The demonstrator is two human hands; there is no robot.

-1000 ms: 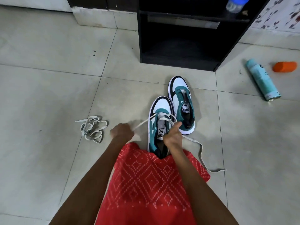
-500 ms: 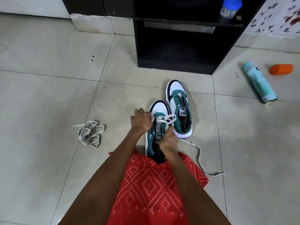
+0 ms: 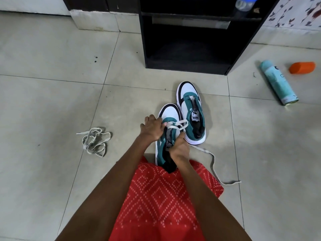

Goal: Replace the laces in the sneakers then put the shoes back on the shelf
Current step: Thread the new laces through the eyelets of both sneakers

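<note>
Two teal, white and black sneakers stand side by side on the tiled floor. The near sneaker (image 3: 169,115) has a white lace (image 3: 179,124) threaded across its lowest eyelets. My left hand (image 3: 152,128) pinches the lace at the sneaker's left eyelets. My right hand (image 3: 179,148) holds the lace at the right side of the tongue; the lace's loose end (image 3: 212,162) trails right over the floor. The far sneaker (image 3: 191,110) has no lace. A second loose lace (image 3: 95,141) lies bunched on the floor to the left.
A black shelf unit (image 3: 187,40) stands just beyond the shoes, with a blue-capped jar (image 3: 244,4) on its upper shelf. A teal spray can (image 3: 278,82) and an orange cap (image 3: 302,67) lie on the floor at right. Red patterned cloth (image 3: 165,197) covers my lap.
My left hand moved right from the floor beside the sneaker onto its left eyelets. My right hand slid down to the tongue's side. The lace went from pulled taut leftward to slack over the eyelets.
</note>
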